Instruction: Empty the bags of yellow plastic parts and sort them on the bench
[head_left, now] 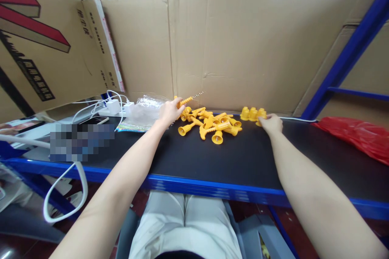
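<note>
My left hand (169,111) is closed around a yellow plastic screw-shaped piece (185,100) whose threaded end sticks out to the right. Just right of it lies a pile of several yellow trumpet-shaped plastic pieces (212,123) on the black shelf top (243,158). My right hand (271,123) rests on the shelf top with its fingers on the rightmost of three yellow caps (253,114) standing in a row beyond the pile.
A clear plastic bag (144,111) lies left of the pile. White chargers and cables (114,106) and a phone (94,120) sit at the left. A red plastic bag (361,135) lies at the right. Cardboard sheets (227,48) wall the back; the shelf has a blue front edge (212,188).
</note>
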`<move>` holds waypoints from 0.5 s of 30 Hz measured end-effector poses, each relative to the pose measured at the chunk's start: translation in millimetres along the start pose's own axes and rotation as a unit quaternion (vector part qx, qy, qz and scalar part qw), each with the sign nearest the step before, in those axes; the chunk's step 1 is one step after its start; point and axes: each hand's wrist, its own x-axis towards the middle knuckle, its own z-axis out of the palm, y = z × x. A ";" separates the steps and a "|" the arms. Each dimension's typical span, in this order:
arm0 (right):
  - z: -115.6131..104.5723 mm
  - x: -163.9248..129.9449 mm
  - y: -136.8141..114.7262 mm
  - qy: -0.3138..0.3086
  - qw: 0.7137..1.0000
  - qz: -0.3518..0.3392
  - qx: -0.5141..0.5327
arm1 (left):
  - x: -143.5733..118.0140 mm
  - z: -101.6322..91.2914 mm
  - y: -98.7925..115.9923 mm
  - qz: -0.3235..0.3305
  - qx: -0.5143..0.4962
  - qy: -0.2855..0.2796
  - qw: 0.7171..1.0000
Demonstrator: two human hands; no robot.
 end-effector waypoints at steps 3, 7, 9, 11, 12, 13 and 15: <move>7.2 0.4 -6.2 -0.080 0.992 -0.088 -0.049 | 1.5 2.1 -4.3 -0.005 -0.016 0.005 1.000; 17.5 0.0 -15.2 -0.141 0.976 -0.157 -0.054 | 4.8 6.3 -12.7 -0.027 -0.059 0.019 0.998; 21.2 0.7 -18.1 -0.157 0.970 -0.175 -0.055 | 6.3 8.2 -16.8 -0.040 -0.087 0.032 0.995; 23.3 2.2 -19.6 -0.173 0.966 -0.181 -0.067 | 7.4 10.1 -20.7 -0.047 -0.116 0.047 0.991; 23.7 3.0 -19.9 -0.179 0.964 -0.179 -0.075 | 7.9 11.2 -22.7 -0.049 -0.131 0.052 0.989; 23.8 3.8 -19.8 -0.184 0.964 -0.175 -0.083 | 8.3 12.5 -24.7 -0.052 -0.144 0.053 0.987; 23.2 5.1 -18.8 -0.189 0.962 -0.170 -0.097 | 9.0 15.9 -28.7 -0.060 -0.170 0.046 0.983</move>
